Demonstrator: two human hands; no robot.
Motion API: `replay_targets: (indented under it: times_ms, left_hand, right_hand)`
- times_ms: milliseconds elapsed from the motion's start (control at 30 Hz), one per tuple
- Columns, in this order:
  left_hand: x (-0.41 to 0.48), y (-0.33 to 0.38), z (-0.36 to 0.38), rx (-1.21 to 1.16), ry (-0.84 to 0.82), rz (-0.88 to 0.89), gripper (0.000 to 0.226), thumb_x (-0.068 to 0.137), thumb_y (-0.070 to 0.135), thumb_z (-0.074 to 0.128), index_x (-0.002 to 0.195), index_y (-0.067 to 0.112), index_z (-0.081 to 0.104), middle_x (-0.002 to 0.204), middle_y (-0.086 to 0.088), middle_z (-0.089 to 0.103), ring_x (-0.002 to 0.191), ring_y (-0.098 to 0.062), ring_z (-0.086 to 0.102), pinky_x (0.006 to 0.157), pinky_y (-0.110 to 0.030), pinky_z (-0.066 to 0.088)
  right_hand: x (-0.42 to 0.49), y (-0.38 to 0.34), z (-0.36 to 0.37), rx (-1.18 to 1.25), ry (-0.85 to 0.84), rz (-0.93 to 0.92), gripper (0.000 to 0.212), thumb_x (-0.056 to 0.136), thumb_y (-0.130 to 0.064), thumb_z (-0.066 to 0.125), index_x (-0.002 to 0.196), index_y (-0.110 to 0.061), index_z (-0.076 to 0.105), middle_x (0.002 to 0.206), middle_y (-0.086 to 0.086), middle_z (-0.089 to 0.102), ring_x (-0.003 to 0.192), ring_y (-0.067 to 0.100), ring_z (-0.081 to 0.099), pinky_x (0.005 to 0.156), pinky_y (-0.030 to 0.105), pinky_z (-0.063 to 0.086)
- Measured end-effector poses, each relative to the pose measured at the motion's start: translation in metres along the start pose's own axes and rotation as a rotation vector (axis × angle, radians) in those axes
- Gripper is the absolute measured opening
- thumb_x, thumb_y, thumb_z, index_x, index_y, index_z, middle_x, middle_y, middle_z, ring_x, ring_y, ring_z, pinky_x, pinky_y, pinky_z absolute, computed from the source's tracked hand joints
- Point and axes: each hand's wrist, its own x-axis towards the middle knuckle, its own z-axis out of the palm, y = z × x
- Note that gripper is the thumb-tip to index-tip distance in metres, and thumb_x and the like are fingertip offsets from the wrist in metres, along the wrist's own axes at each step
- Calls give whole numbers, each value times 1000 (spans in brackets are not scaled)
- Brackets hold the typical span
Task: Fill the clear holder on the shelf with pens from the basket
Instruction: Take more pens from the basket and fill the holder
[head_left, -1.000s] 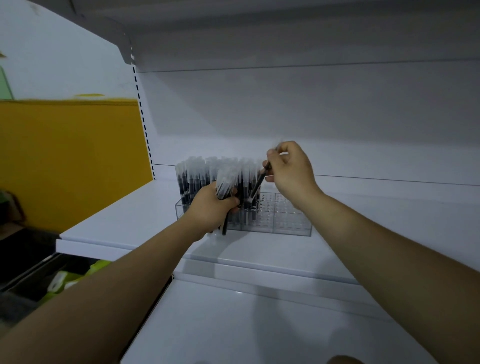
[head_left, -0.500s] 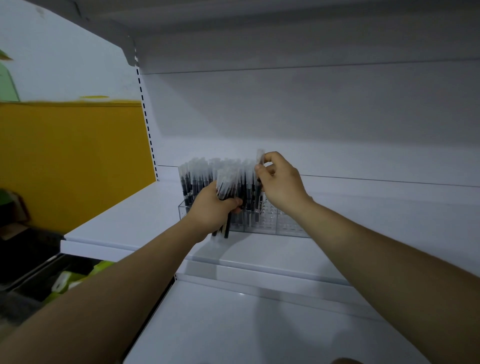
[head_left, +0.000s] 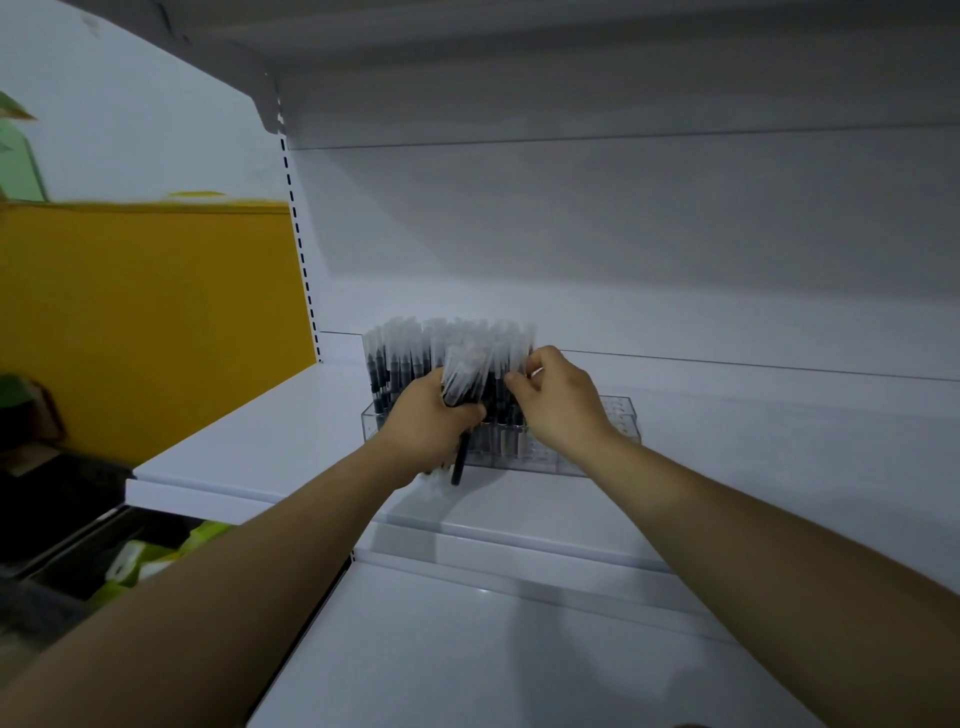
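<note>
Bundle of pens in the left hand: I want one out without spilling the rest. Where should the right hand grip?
Probably by a clear cap tip: the bundle of pens fans out above the left hand, which wraps the dark barrels. Come from the right and above, where the right hand is.

Clear holder (head_left: 618, 415) partly hidden behind hands (head_left: 431, 423) (head_left: 563, 410), pens (head_left: 460, 371) partly covered, green items (head_left: 205, 535) blurred

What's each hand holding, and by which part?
Left hand grips a pen bundle around mid-barrel, caps up. Right hand touches the upper ends of pens in the holder; whether it pinches one cannot be told.
</note>
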Motion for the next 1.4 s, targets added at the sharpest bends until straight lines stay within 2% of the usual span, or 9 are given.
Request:
replay_targets:
  times_ms: [133,300,400,533,633,767,967,1133,1400]
  left_hand:
    - [-2,2,1,-55,14,4,17,90,14,63,100,27,60,100,-19,68,86,-37,64,76,-50,54]
    - [0,13,10,-132,-14,38,18,91,12,63,104,25,63,99,-20,69,87,-40,64,81,-53,53]
    - [2,19,19,-156,-25,69,19,91,8,62,105,22,63,99,-9,70,94,-29,66,82,-39,55]
    - [4,22,29,-197,-41,84,20,92,10,61,103,26,62,95,4,69,87,-11,66,70,-17,52]
    - [6,19,32,-190,-5,33,9,94,15,60,102,18,61,90,-5,70,66,-9,63,51,-20,50]
    - [9,10,32,-208,-4,-10,11,93,11,59,89,21,60,91,-7,71,86,-23,68,78,-32,55]
    - [15,2,33,-217,-15,-44,14,94,10,58,88,23,60,88,-9,70,89,-28,68,84,-38,55]
    - [15,-2,33,-225,-51,-22,20,93,7,58,89,27,60,87,1,69,76,-11,66,69,-19,52]
    - [16,-7,31,-186,-60,2,15,94,8,57,101,21,60,87,0,67,76,-8,63,66,-12,49]
  right_hand:
    - [-2,-6,-7,113,130,-60,18,95,-29,54,106,-14,58,95,-1,55,84,14,52,73,24,39]
    - [-2,-10,-21,233,-35,-2,25,94,-28,57,115,-18,66,100,-6,63,93,9,58,83,21,43]
    - [-5,-5,-30,272,-67,-26,9,94,-21,59,90,-21,67,79,-12,62,73,4,56,68,19,42]
    - [-5,2,-34,297,-66,-5,7,93,-20,60,88,-19,65,85,-5,65,81,12,61,73,21,48]
    - [3,8,-39,378,30,63,8,94,-22,56,87,-20,61,90,3,68,85,22,67,76,38,56]
    - [23,15,-55,452,224,82,8,97,-21,51,91,-19,55,94,8,67,84,23,68,73,34,59]
    - [47,25,-43,361,234,76,11,99,-18,48,108,-21,51,88,3,65,87,28,66,82,45,56]
    - [58,27,-28,305,178,70,11,100,-21,47,110,-19,51,93,7,65,89,28,65,82,42,55]
    - [58,24,-27,314,223,-8,7,99,-19,47,105,-23,49,91,14,66,86,30,64,81,43,56]
